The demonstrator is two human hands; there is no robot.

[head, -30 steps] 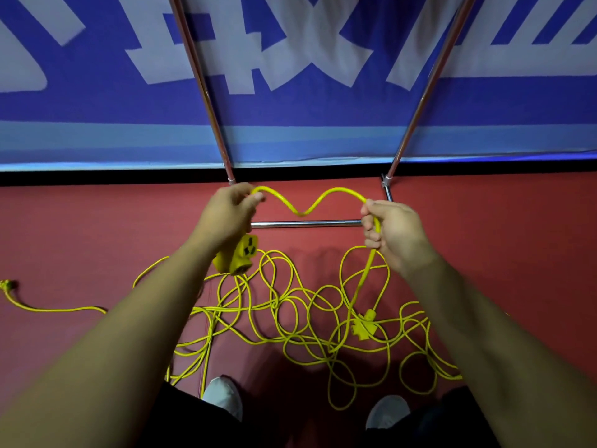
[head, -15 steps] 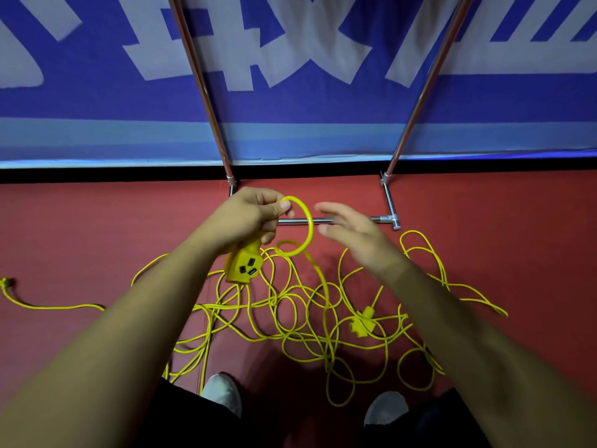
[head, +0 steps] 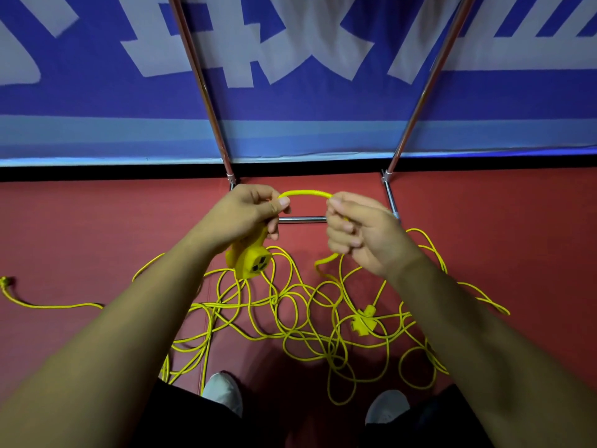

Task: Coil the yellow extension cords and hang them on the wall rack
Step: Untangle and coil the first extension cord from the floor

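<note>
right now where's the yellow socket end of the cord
Head view, left of centre: the socket end hangs below the left hand, which grips it, just over the tangled cord.

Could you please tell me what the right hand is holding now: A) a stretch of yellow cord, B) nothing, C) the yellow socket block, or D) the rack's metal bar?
A: the right hand grips the yellow cord that arches over from the left hand.

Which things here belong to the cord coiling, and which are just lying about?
Job: left hand, right hand, cord loop between them, socket block, tangled cords, metal rack.
Lying about: banner, red floor, shoes.
</note>
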